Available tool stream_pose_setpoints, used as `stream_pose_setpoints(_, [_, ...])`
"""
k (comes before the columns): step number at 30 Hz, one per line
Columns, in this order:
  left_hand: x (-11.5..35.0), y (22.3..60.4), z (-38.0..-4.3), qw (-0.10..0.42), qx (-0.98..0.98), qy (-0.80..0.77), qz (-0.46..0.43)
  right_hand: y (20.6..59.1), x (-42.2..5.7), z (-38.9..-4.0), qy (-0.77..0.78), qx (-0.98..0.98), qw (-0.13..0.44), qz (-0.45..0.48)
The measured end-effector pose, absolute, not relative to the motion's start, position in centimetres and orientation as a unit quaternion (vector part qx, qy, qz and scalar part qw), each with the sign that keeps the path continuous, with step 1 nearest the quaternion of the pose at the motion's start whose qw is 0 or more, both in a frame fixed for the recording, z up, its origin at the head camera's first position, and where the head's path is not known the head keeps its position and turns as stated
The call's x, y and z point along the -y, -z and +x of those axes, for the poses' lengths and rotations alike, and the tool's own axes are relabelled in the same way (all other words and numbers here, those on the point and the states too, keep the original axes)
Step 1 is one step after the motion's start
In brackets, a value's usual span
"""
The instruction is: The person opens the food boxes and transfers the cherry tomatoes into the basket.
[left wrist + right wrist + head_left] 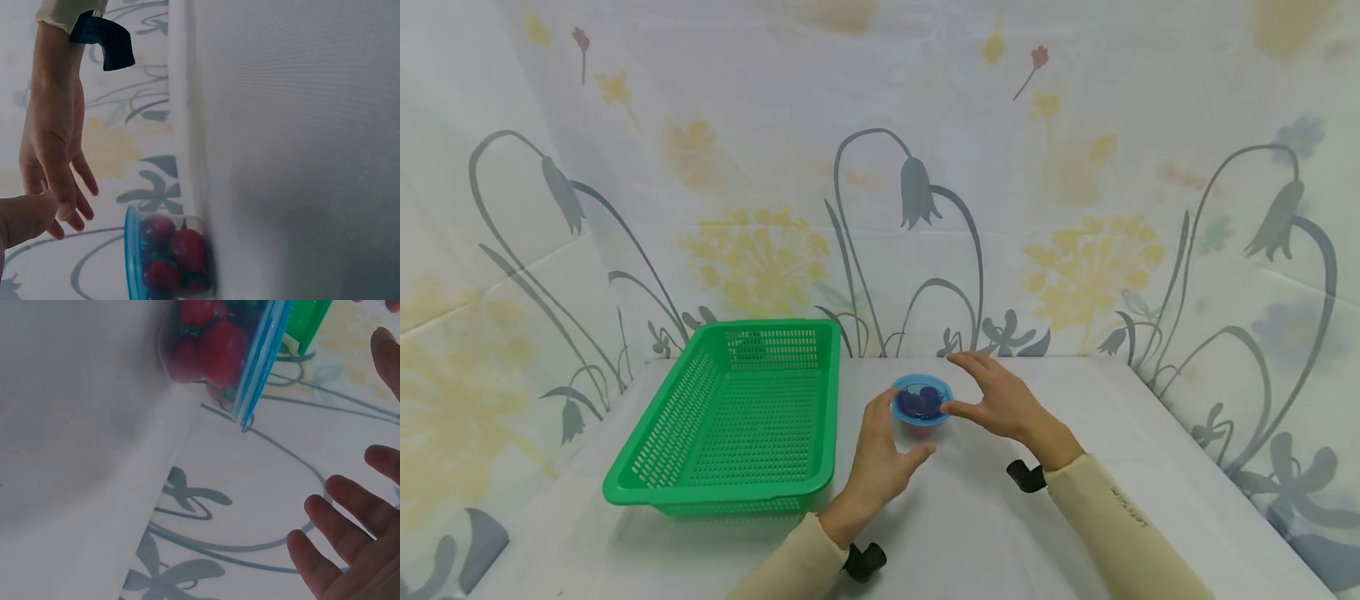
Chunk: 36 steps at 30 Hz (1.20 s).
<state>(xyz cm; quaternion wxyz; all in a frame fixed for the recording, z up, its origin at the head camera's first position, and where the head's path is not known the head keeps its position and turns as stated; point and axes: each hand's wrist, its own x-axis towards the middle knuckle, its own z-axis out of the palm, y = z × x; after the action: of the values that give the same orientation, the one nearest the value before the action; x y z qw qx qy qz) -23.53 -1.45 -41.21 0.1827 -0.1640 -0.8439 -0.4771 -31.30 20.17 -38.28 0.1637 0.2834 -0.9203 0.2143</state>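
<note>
A clear round tub (922, 429) with a blue-rimmed lid (922, 401) stands upright on the white table. Through its side, several red cherry tomatoes (219, 353) show in the right wrist view. My left hand (880, 454) is at the tub's near left, thumb and fingers spread apart. On the opposite side, my right hand (1000, 400) reaches in from the right with its fingers extended, thumb tip right by the lid's rim. Neither hand grips anything. In the left wrist view the tub (169, 256) is cut off by the bottom edge.
A green plastic basket (832, 417) with slotted walls stands on the table (985, 533) to the left of the tub, close to my left hand. Behind the table hangs a white cloth (880, 100) with printed flowers. Black camera mounts (1024, 476) sit at both wrists.
</note>
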Motion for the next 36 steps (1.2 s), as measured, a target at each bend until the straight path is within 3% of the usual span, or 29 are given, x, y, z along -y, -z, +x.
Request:
stream_pose_setpoints(12, [1.3, 44.0, -26.7, 0.09, 0.789, 0.606, -0.045, 39.1, -18.2, -31.8, -0.219, 0.919, 0.141, 0.296])
stream_pose_setpoints(25, [1.7, 45.0, -29.3, 0.029, 0.745, 0.663, -0.066, 39.4, -16.4, -32.4, -0.205, 0.925, 0.109, 0.302])
stream_pose_setpoints(36, [1.7, 46.1, -30.5, 0.019, 0.703, 0.705, -0.088, 39.6, -14.8, -32.8, -0.21, 0.925, 0.08, 0.307])
